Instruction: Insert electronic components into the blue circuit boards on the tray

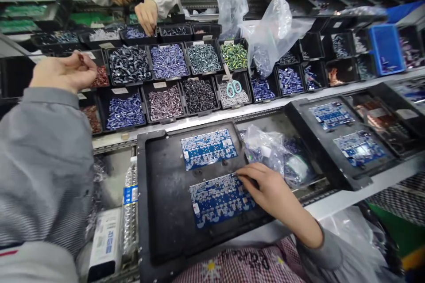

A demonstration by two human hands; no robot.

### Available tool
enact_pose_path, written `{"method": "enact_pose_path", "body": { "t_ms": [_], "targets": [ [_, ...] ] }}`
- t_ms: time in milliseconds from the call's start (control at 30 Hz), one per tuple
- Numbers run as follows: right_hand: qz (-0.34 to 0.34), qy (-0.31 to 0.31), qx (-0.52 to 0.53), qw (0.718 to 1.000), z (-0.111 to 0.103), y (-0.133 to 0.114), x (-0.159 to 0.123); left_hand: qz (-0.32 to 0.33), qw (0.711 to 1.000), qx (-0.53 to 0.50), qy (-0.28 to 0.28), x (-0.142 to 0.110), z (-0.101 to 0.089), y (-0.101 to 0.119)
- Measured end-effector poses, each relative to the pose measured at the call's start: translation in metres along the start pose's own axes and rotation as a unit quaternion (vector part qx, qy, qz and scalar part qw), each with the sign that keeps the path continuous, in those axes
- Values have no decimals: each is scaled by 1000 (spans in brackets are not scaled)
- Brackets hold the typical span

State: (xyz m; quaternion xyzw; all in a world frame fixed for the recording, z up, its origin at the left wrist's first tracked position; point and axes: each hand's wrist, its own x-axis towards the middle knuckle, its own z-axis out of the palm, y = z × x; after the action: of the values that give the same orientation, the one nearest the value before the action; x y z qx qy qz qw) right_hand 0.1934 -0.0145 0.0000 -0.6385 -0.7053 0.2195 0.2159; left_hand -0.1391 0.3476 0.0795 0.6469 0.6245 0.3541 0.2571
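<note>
My left hand (63, 70) is raised over the bins at the left, its fingertips closed around a small reddish-brown component (81, 57). Just beyond it is a bin of similar red components (100, 77). My right hand (267, 188) reaches to the upper right corner of the nearer blue circuit board (221, 201), thumb and forefinger pressed together at its surface. Whatever is between those fingertips is too small to make out. A second blue circuit board (209, 148) lies behind it, both in a black tray (166, 203).
Two rows of black bins hold sorted components; light-blue scissors (233, 88) lie on one. Plastic bags (265, 141) sit right of the tray, and another black tray (318, 141) carries two boards. A white box (105, 239) stands left. Two people's hands (146, 15) are across the line.
</note>
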Motion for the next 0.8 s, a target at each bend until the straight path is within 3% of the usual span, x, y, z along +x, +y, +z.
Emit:
{"method": "enact_pose_path", "body": {
  "t_ms": [100, 167, 267, 333, 400, 467, 600, 733, 800],
  "targets": [
    [-27, 1, -14, 1000, 10, -3, 14, -73, 982, -157, -79, -25, -7, 13],
    [-51, 13, -43, 998, 13, -4, 17, -106, 951, -269, -109, -63, -5, 24],
    [-87, 55, -30, 994, 11, -8, 14, -180, 890, -377, -181, -147, 15, 38],
    [-105, 84, 24, 991, 9, -14, 8, -264, 824, -376, -330, -209, 37, 42],
    [-116, 92, 79, 986, 11, -23, 0, -317, 758, -376, -429, -265, 60, 40],
    [-127, 81, 113, 982, 16, -33, -7, -338, 731, -382, -453, -306, 79, 35],
    [-147, 61, 139, 977, 29, -44, -16, -335, 737, -395, -435, -341, 95, 25],
    [-148, 57, 149, 976, 34, -46, -20, -347, 727, -396, -440, -345, 92, 24],
    [-146, 48, 150, 977, 33, -47, -24, -333, 737, -382, -448, -345, 90, 24]
  ]
}}
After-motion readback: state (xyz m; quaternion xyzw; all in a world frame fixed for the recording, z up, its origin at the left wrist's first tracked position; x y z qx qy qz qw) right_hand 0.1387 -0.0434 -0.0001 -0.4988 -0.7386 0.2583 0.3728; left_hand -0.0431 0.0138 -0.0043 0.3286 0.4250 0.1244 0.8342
